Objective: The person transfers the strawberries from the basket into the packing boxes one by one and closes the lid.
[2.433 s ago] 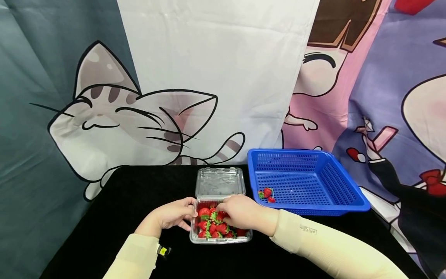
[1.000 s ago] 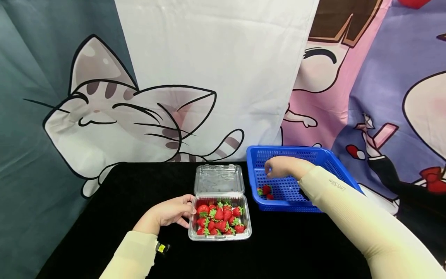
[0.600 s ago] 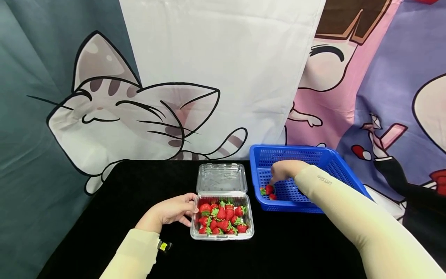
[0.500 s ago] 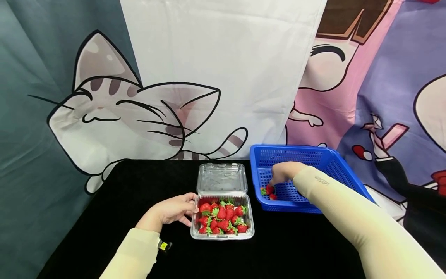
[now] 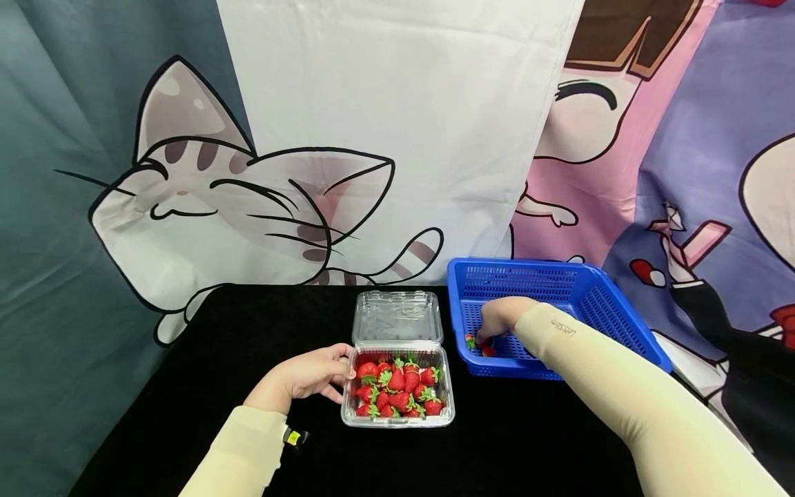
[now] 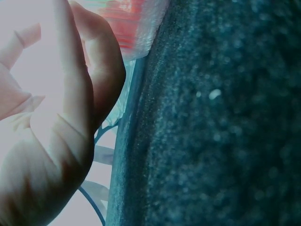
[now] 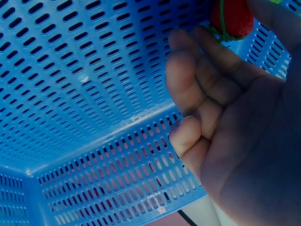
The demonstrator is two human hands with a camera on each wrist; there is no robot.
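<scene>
A clear plastic clamshell box [image 5: 397, 422] full of red strawberries [image 5: 400, 400] stands with its lid raised behind it. My left hand [image 5: 313, 375] holds the box's left side, thumb at the rim and fingers against the outside wall. In the left wrist view this hand [image 6: 61, 94] has bent fingers beside the box. My right hand [image 5: 504, 316] reaches into the blue basket [image 5: 559, 373]. In the right wrist view, a strawberry [image 7: 233, 19] sits between thumb and index finger of that hand [image 7: 235, 103], which appear to pinch it; the other fingers are curled.
Close to the right hand, another strawberry [image 5: 488, 351] lies in the basket's near-left corner. The transparent lid [image 5: 397, 316] stands next to the basket's left wall. A black cloth [image 5: 279, 317] covers the table, and a printed curtain [image 5: 397, 138] hangs behind.
My right hand went from the strawberry box over to the blue basket, then down onto the strawberries in its near-left corner. The left hand stays at the box.
</scene>
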